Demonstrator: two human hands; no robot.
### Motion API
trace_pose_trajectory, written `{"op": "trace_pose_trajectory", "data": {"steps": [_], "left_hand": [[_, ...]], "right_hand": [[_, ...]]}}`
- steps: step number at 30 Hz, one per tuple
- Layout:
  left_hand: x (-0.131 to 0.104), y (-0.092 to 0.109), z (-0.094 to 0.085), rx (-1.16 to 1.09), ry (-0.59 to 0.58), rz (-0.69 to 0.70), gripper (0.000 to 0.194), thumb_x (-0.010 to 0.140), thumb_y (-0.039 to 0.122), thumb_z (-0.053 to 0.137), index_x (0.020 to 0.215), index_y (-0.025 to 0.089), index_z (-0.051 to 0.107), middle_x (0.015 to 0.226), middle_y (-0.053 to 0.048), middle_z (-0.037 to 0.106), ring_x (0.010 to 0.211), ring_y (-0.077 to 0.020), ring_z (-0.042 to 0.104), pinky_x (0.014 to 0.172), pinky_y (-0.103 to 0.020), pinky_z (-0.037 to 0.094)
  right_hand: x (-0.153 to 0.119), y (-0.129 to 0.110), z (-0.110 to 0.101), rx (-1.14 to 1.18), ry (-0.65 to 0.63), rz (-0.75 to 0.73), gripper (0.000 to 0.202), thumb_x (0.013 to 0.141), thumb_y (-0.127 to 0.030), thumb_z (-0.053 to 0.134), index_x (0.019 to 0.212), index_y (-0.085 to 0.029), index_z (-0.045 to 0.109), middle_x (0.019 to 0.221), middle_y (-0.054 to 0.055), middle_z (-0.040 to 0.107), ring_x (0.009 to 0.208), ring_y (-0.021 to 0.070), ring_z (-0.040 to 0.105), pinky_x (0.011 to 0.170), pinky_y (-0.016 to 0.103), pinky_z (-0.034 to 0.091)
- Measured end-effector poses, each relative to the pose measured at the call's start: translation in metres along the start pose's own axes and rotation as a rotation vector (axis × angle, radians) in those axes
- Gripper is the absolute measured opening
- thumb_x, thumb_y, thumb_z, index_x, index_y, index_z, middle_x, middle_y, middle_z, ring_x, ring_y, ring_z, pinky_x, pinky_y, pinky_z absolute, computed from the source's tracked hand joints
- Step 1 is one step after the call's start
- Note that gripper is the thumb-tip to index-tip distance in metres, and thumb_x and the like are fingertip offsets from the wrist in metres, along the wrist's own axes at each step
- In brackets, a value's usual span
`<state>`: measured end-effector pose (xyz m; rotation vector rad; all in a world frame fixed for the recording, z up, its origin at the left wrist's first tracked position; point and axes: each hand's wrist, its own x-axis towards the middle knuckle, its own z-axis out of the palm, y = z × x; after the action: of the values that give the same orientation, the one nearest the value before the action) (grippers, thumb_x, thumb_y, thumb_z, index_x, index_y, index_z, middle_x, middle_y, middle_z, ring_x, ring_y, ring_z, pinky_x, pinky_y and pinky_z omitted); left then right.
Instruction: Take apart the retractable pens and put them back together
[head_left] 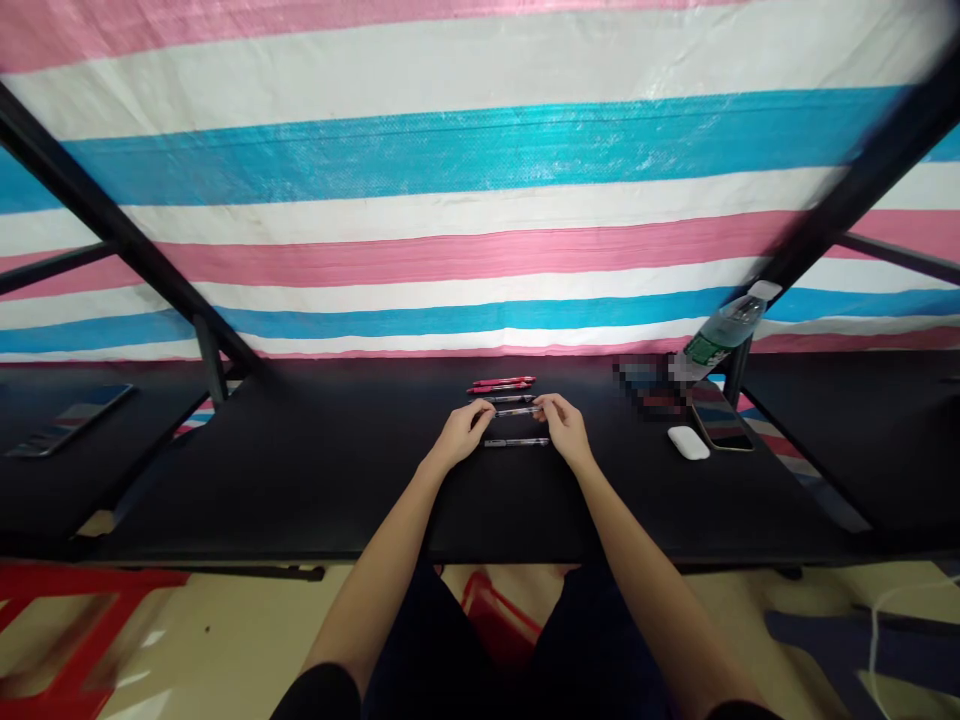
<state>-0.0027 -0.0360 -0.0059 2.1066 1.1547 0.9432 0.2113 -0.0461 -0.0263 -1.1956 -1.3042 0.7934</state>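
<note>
A clear-barrelled dark pen [516, 411] lies crosswise between my hands on the black table. My left hand [462, 433] pinches its left end, and my right hand [564, 425] pinches its right end. Just beyond it is another dark pen [511, 399], close to my fingertips. Farther back, two red pens [501, 385] lie side by side, slightly slanted. On the near side, a separate black pen [517, 442] rests roughly parallel to the held one, its right end by my right hand.
At the right stand a water bottle [720, 335], a white earbud case [688, 443] and a phone [721, 428]; a blurred patch hides something beside them. Black frame posts [142, 255] rise at both sides. Striped sheeting [480, 240] hangs behind the table [322, 480].
</note>
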Motion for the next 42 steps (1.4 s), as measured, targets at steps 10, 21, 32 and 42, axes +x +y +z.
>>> {"op": "trace_pose_trajectory", "data": {"steps": [10, 21, 32, 42], "left_hand": [[0.001, -0.006, 0.002, -0.163, 0.107, -0.031, 0.016, 0.083, 0.024, 0.056, 0.097, 0.019, 0.062, 0.095, -0.004, 0.067, 0.079, -0.0147, 0.061, 0.072, -0.026, 0.046], [0.001, -0.003, -0.003, -0.158, 0.118, -0.189, 0.037, 0.090, 0.045, 0.048, 0.071, 0.017, 0.064, 0.065, -0.002, 0.062, 0.066, -0.0152, 0.058, 0.065, -0.026, 0.043], [0.002, -0.008, -0.005, -0.203, 0.115, -0.167, 0.029, 0.087, 0.043, 0.054, 0.085, 0.017, 0.065, 0.069, 0.000, 0.061, 0.064, -0.0135, 0.055, 0.063, -0.025, 0.042], [0.001, -0.003, -0.006, -0.221, 0.115, -0.157, 0.025, 0.084, 0.042, 0.059, 0.086, 0.017, 0.063, 0.066, 0.001, 0.060, 0.059, -0.0118, 0.052, 0.061, -0.024, 0.041]], "right_hand": [[0.005, 0.009, -0.001, 0.218, -0.029, 0.159, 0.034, 0.071, -0.053, 0.070, 0.079, -0.020, 0.070, 0.068, 0.002, 0.065, 0.062, 0.0157, 0.056, 0.060, 0.030, 0.044], [0.004, 0.008, 0.001, 0.418, -0.034, 0.202, 0.034, 0.067, -0.049, 0.077, 0.085, -0.021, 0.073, 0.069, 0.002, 0.063, 0.063, 0.0143, 0.053, 0.060, 0.030, 0.044], [0.004, 0.008, -0.002, 0.376, -0.034, 0.196, 0.036, 0.068, -0.053, 0.074, 0.085, -0.020, 0.070, 0.070, 0.003, 0.067, 0.061, 0.0149, 0.055, 0.062, 0.031, 0.046], [0.003, 0.008, -0.001, 0.384, -0.039, 0.181, 0.034, 0.069, -0.050, 0.074, 0.085, -0.020, 0.070, 0.070, 0.002, 0.067, 0.061, 0.0141, 0.056, 0.063, 0.031, 0.046]]}}
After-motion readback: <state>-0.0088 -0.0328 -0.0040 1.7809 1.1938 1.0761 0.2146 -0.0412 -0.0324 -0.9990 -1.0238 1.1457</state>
